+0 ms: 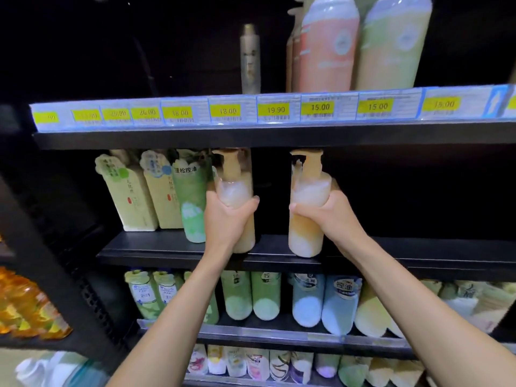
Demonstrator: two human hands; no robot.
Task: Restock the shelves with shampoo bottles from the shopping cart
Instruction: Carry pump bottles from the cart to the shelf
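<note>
Dark store shelving, black steel shelves, image a bit blurred. Yellow price strip (pixel 279 108) runs along the front of the upper shelf.

Both hands are up at the middle shelf (pixel 418 255), one peach pump bottle each.

- Left hand (pixel 226 216): fingers curled round the left pump bottle (pixel 234 191) just under its shoulder, thumb (pixel 252 203) on the bottle's right side. The other fingers go round the far side, hidden. Bottle upright.
- Right hand (pixel 326 210): same grip on the right pump bottle (pixel 304 233), thumb (pixel 293 206) on the bottle's left side, remaining fingers hidden behind it. Bottle leans slightly left at the top.
- Both grips sit high, so most of each body hangs below the fingers.
- Both bases are at the front lip of the middle shelf. I can't tell if they're seated on it.
- Pump heads sit just under the upper shelf.
- The two bottles are apart, dark gap between them.

Neighbours: green bottle (pixel 192 202) just beside the left pump bottle, then two beige packs (pixel 134 196) further left. Upper shelf has a slim silver bottle (pixel 250 60) and big peach and green bottles (pixel 324 48). Shelf below holds green and blue bottles (pixel 307 300).
</note>
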